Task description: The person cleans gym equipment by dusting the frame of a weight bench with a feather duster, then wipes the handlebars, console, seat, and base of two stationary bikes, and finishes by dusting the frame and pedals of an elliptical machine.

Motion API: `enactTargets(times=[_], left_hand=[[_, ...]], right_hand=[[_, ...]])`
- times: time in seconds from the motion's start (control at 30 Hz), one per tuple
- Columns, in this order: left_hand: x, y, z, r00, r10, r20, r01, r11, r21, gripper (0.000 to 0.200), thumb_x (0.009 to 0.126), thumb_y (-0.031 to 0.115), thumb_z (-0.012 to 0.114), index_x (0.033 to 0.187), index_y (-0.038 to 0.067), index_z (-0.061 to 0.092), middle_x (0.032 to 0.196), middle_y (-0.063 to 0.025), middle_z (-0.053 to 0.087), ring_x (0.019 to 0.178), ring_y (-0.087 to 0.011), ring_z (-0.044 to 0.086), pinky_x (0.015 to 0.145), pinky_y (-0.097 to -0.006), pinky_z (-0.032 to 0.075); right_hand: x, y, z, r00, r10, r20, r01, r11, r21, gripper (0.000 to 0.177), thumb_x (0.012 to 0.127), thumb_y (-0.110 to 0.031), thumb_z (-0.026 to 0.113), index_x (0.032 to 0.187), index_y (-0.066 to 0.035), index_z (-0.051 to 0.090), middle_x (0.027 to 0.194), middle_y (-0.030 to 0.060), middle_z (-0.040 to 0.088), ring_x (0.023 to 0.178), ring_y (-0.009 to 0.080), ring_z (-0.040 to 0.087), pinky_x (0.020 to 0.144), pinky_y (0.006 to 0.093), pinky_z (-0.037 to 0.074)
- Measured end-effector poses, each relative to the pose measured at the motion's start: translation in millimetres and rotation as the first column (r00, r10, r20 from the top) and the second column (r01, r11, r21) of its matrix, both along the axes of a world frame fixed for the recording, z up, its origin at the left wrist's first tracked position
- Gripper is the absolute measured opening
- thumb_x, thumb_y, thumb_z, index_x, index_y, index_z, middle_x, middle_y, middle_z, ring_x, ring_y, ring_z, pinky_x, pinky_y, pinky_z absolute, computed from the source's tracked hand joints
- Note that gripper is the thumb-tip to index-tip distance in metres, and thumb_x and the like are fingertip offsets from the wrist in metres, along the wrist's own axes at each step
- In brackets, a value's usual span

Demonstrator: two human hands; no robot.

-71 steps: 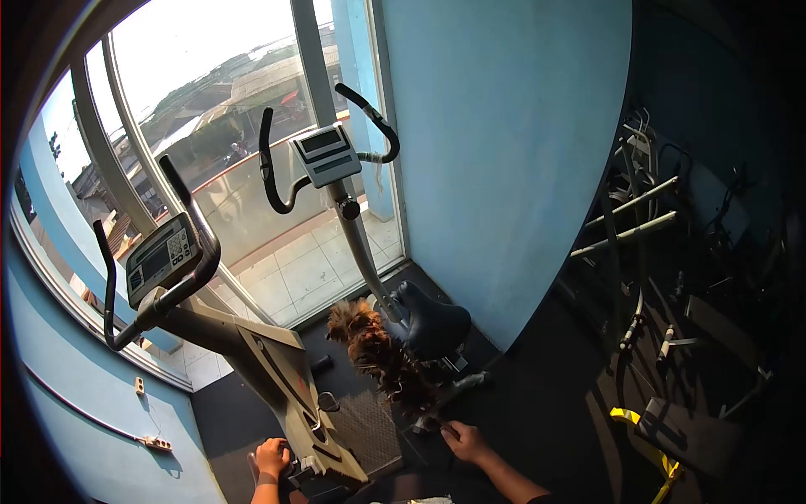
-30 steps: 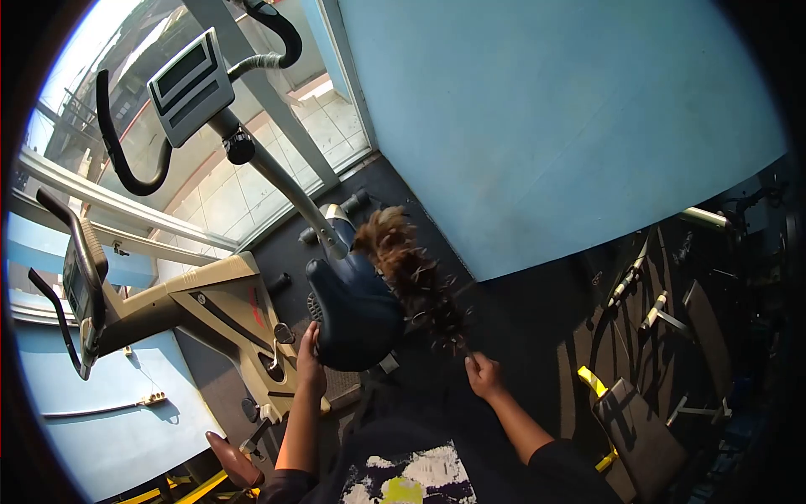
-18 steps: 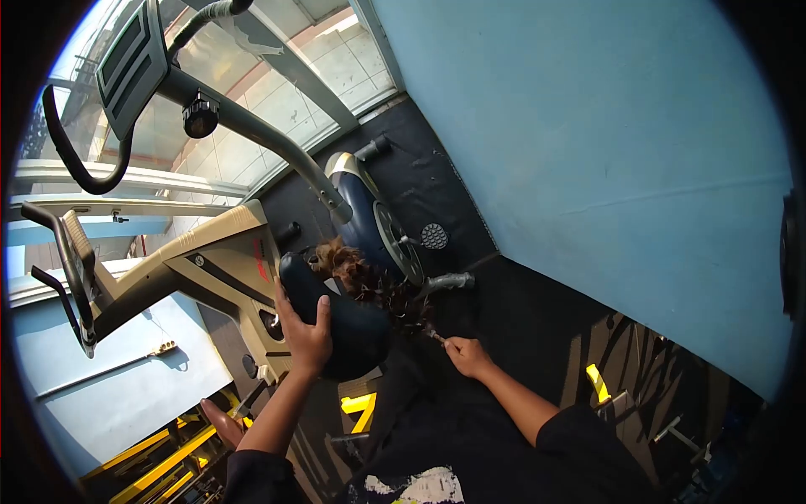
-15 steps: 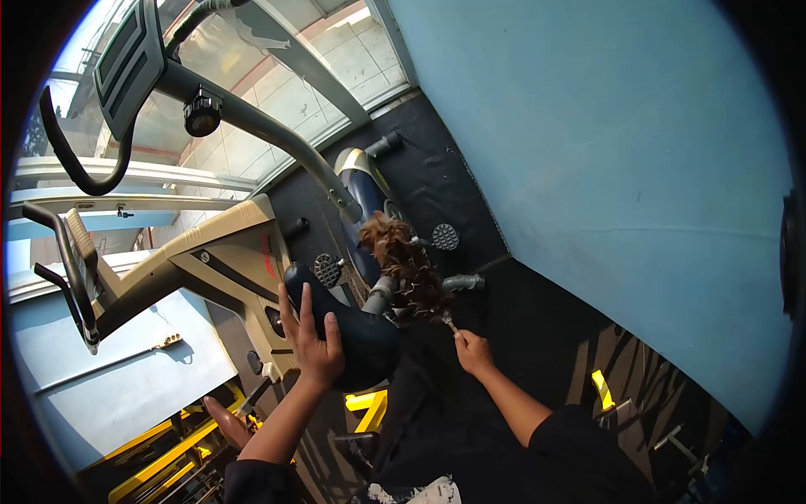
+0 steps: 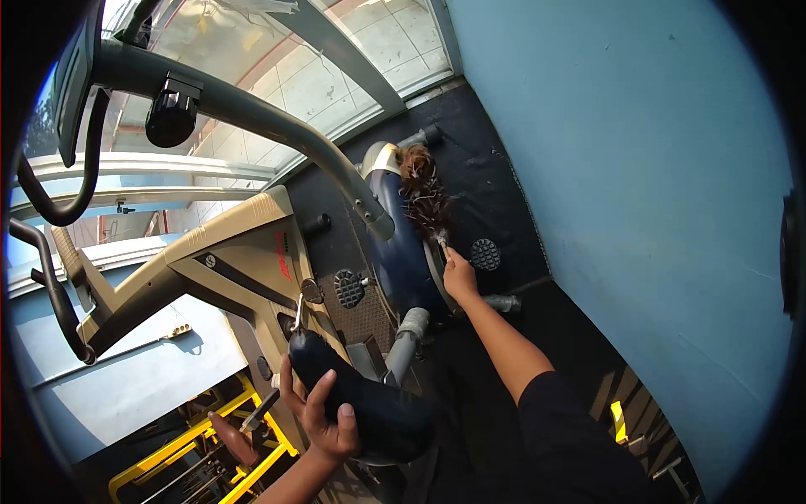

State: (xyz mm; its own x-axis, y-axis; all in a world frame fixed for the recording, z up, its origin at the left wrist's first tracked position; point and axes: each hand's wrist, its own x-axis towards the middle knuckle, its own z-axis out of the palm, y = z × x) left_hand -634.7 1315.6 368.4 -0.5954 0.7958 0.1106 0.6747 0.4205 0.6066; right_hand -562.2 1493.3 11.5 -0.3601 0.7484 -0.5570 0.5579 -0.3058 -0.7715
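Observation:
My right hand (image 5: pixel 458 275) is closed round the handle of a brown feather duster (image 5: pixel 426 195). The duster's feathers lie against the front right side of the dark blue housing (image 5: pixel 403 244) of an exercise bike. My left hand (image 5: pixel 327 417) rests with its fingers spread on the side of the bike's black seat (image 5: pixel 365 399). Below the seat, a grey post (image 5: pixel 407 344) runs toward the housing. A textured pedal (image 5: pixel 485 254) sticks out just right of my right hand, and another pedal (image 5: pixel 348 288) is on the left side.
A beige exercise machine (image 5: pixel 239 244) stands close on the left. The bike's curved grey bar (image 5: pixel 277 126) crosses the upper left. A light blue wall (image 5: pixel 621 151) bounds the right, glass panels (image 5: pixel 336 84) the far side. Yellow-framed equipment (image 5: pixel 201 437) is at the lower left.
My right hand and the duster have moved forward, from near the seat post to the front of the housing. The view has shifted closer to the bike; my left hand stays at the seat.

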Motion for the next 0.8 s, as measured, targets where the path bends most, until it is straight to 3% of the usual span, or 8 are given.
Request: enactTargets(times=[0.13,0.27,0.33,0.37,0.47,0.57,0.7,0.8], left_hand=[[-1,-11,-6,1.0,0.028,0.009,-0.028,0.999,0.015,0.046,0.089,0.031,0.058,0.127,0.004,0.059,0.154,-0.0315,0.018,0.132,-0.0464,0.046,0.109,-0.0491,0.04],[0,-12,1,0.999,0.01,0.048,-0.009,1.0,-0.015,0.044,0.09,0.03,0.056,0.128,0.007,0.054,0.156,-0.0317,0.009,0.14,-0.0472,0.036,0.111,-0.0508,0.039],[1,-5,8,0.944,-0.05,-0.326,-0.041,0.963,-0.266,0.043,0.094,0.044,0.046,0.131,0.023,0.054,0.159,-0.0223,0.021,0.144,-0.0467,0.03,0.119,-0.0641,0.013],[1,1,11,0.932,-0.027,-0.36,-0.089,0.949,-0.302,0.041,0.094,0.05,0.042,0.128,0.029,0.054,0.16,-0.0199,0.022,0.144,-0.0484,0.029,0.116,-0.0694,0.002],[-9,-3,-3,0.942,0.001,-0.337,-0.112,0.943,-0.312,0.042,0.094,0.05,0.042,0.128,0.029,0.054,0.16,-0.0201,0.022,0.144,-0.0484,0.029,0.117,-0.0692,0.002],[-15,-4,-8,0.954,0.016,-0.298,-0.118,0.938,-0.327,0.042,0.094,0.05,0.042,0.128,0.029,0.054,0.16,-0.0203,0.022,0.144,-0.0483,0.029,0.117,-0.0688,0.003],[-18,-4,-14,0.968,0.026,-0.248,-0.112,0.935,-0.337,0.042,0.094,0.049,0.042,0.128,0.028,0.054,0.16,-0.0206,0.022,0.144,-0.0482,0.029,0.117,-0.0683,0.004],[-22,-1,-18,0.974,0.029,-0.224,-0.104,0.939,-0.329,0.042,0.094,0.049,0.042,0.129,0.028,0.054,0.16,-0.0209,0.022,0.144,-0.0481,0.029,0.117,-0.0679,0.004]], right_hand=[[-53,62,-2,0.933,0.28,0.227,-0.286,0.958,-0.005,0.038,0.1,-0.017,0.045,0.134,-0.011,0.06,0.115,0.0257,0.066,0.108,0.0423,0.064,0.09,0.0487,0.051],[-113,108,-39,0.956,0.246,0.157,-0.256,0.966,0.043,0.04,0.098,-0.016,0.045,0.135,-0.015,0.059,0.117,0.0237,0.067,0.107,0.0404,0.065,0.091,0.0503,0.051],[-124,124,-37,0.942,0.301,0.149,-0.314,0.947,0.07,0.044,0.095,-0.011,0.046,0.137,-0.016,0.058,0.12,0.0197,0.068,0.112,0.037,0.065,0.095,0.047,0.052],[-128,130,-43,0.934,0.301,0.191,-0.32,0.944,0.081,0.04,0.096,-0.014,0.046,0.133,-0.014,0.06,0.117,0.0214,0.068,0.11,0.0397,0.064,0.094,0.0481,0.052],[-145,135,-75,0.934,0.231,0.272,-0.262,0.962,0.083,0.034,0.096,-0.014,0.045,0.123,-0.01,0.065,0.111,0.0247,0.067,0.108,0.0437,0.062,0.092,0.05,0.051],[-141,129,-109,0.987,0.142,0.078,-0.149,0.984,0.095,0.03,0.091,-0.009,0.05,0.115,-0.007,0.068,0.11,0.0251,0.067,0.105,0.0436,0.063,0.089,0.0512,0.05],[-102,95,-135,0.938,0.212,0.275,-0.191,0.976,-0.1,0.028,0.094,-0.01,0.049,0.113,-0.004,0.068,0.109,0.0254,0.067,0.102,0.0455,0.064,0.088,0.0497,0.051],[-78,64,-122,0.977,0.118,0.176,-0.109,0.992,-0.056,0.031,0.097,-0.01,0.047,0.121,-0.004,0.066,0.109,0.027,0.067,0.104,0.0457,0.063,0.089,0.0487,0.051]])
